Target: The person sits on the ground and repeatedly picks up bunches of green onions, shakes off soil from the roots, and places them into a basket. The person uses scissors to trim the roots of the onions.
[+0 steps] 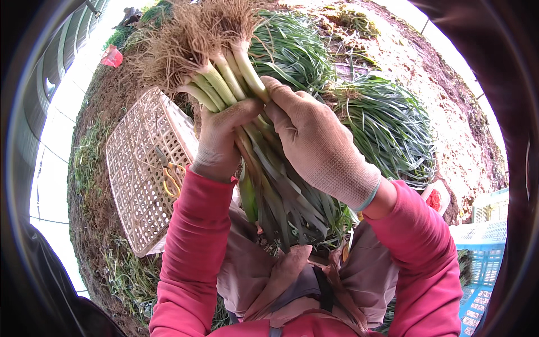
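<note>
My gloved left hand (pixel 225 130) is wrapped around a bunch of leek-like plants (pixel 221 84). Their brown, stringy roots point up and away from me, and the long green leaves hang down toward my lap. From the right, my gloved right hand (pixel 318 139) pinches the pale stem at the bunch's right edge between thumb and fingers. Behind the bunch, part of the ground is hidden. Left of my left forearm, yellow-handled shears (pixel 170 172) lie on a pale perforated plastic crate (pixel 139 181).
Heaps of the same green plants (pixel 383 122) lie ahead and to the right. A white container with red bands (pixel 436 200) stands by my right arm. Blue plastic crates (pixel 482 257) are at far right. Soil with plant scraps (pixel 126 269) spreads on the left, near a red scrap (pixel 112 56).
</note>
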`<state>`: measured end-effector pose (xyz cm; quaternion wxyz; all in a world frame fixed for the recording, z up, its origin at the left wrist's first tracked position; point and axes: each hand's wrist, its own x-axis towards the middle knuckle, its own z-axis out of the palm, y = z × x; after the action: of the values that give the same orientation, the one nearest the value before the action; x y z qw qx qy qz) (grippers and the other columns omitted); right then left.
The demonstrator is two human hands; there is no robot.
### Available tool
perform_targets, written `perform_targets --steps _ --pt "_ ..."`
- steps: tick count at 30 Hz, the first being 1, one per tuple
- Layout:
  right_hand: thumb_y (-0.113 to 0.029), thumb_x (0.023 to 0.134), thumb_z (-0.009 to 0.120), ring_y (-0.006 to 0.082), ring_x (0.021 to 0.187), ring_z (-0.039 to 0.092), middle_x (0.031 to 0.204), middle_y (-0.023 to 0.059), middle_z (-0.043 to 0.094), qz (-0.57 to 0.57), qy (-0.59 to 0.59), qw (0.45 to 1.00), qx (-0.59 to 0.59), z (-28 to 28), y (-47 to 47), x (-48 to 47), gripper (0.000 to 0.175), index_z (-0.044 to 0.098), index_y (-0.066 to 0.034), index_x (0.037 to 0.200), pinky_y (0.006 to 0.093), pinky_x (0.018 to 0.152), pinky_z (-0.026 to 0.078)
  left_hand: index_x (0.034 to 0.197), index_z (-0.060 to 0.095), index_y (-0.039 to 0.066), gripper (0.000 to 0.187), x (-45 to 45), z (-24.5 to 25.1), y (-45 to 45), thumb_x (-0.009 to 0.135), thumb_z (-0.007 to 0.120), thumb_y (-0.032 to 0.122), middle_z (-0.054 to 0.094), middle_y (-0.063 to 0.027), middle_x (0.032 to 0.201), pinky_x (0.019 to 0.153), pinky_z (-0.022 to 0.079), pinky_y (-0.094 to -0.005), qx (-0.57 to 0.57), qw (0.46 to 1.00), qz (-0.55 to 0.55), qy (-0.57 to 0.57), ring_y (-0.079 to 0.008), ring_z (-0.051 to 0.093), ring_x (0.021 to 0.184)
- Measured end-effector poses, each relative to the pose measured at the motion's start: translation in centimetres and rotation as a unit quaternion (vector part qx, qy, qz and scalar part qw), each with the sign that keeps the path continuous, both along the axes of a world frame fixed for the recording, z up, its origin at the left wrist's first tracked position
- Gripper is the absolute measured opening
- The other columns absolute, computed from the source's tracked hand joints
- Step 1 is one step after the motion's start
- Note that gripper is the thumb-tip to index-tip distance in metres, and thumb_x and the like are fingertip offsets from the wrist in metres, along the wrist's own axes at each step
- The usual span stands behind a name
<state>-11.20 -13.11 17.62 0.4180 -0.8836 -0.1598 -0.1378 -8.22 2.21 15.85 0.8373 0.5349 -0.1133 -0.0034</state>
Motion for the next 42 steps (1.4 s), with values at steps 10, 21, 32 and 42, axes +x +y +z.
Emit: perform_targets --steps 10,21,32,42 --pt "-0.026 0.09 0.055 0.0443 0.109 0.053 0.123 0.0328 0.048 -0.05 -0.208 0.968 -0.135 -0.6 1.5 0.1 0.045 0.05 0.0065 0.121 0.0493 0.097 0.041 0.113 0.057 0.002 0.029 1.6 -1.6 -1.1 0.086 0.067 0.008 0.064 -0.0054 0.096 0.076 0.052 -0.0255 -0.097 0.995 0.002 0.003 -0.0138 0.063 0.086" --pt "-0.082 0.076 0.049 0.0487 0.135 0.031 0.142 0.0407 0.027 -0.021 -0.2 0.976 -0.087 -4.3 3.0 0.1 0.127 0.016 0.0232 0.138 0.0501 0.112 0.029 0.126 0.052 -0.003 0.039 1.3 -1.6 -1.4 0.088 0.063 0.003 0.063 -0.0147 0.114 0.087 0.055 -0.0336 -0.144 0.988 -0.027 0.039 -0.0224 0.065 0.1" --pt "-0.034 0.099 0.051 0.0198 0.112 0.062 0.122 0.0136 0.063 -0.199 -0.014 0.935 0.294 -0.8 -22.0 5.5 0.041 0.059 -0.004 0.126 0.0315 0.1 0.048 0.126 0.042 0.007 0.06 0.4 0.7 6.5 0.075 0.072 0.018 0.053 -0.0109 0.105 0.095 0.05 -0.0439 -0.059 0.981 -0.042 -0.179 -0.0289 0.055 0.106" --pt "-0.012 0.093 0.056 0.0104 0.061 0.062 0.081 0.0093 0.072 -0.533 0.236 0.799 0.148 -21.6 -47.7 -12.7 0.022 0.066 0.0009 0.107 0.0248 0.051 0.048 0.137 0.044 -0.003 0.046 -1.0 -1.8 15.1 0.098 0.045 0.021 0.055 -0.0168 0.128 0.104 0.042 -0.0384 0.099 0.993 0.042 -0.044 -0.0259 0.053 0.119"
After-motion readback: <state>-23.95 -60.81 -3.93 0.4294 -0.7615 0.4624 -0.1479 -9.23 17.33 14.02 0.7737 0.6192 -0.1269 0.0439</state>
